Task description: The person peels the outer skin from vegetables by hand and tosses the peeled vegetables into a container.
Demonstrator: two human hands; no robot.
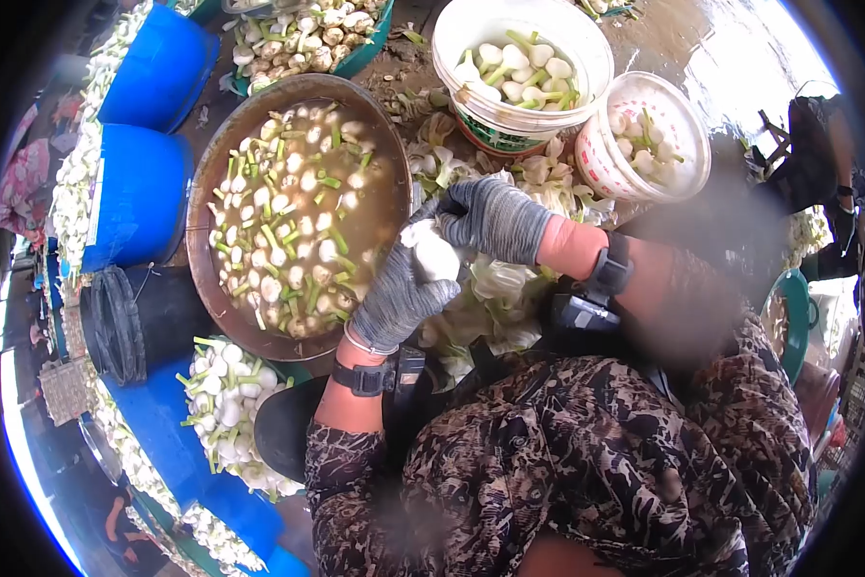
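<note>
A white garlic bulb is held between my two grey-gloved hands, just right of a wide round basin of murky water with many floating bulbs and green stem pieces. My left hand wraps round the bulb from below, its thumb along the lower side. From the upper right my right hand touches the bulb's top with bent fingers; whether a tool is in it I cannot make out. Pale peeled leaves lie beneath and beyond both hands.
Two white buckets with bulbs in them stand beyond my right hand. Blue tubs line the left side, with heaps of garlic beside them. A green basin of bulbs is at the top. Another person's arm shows at far right.
</note>
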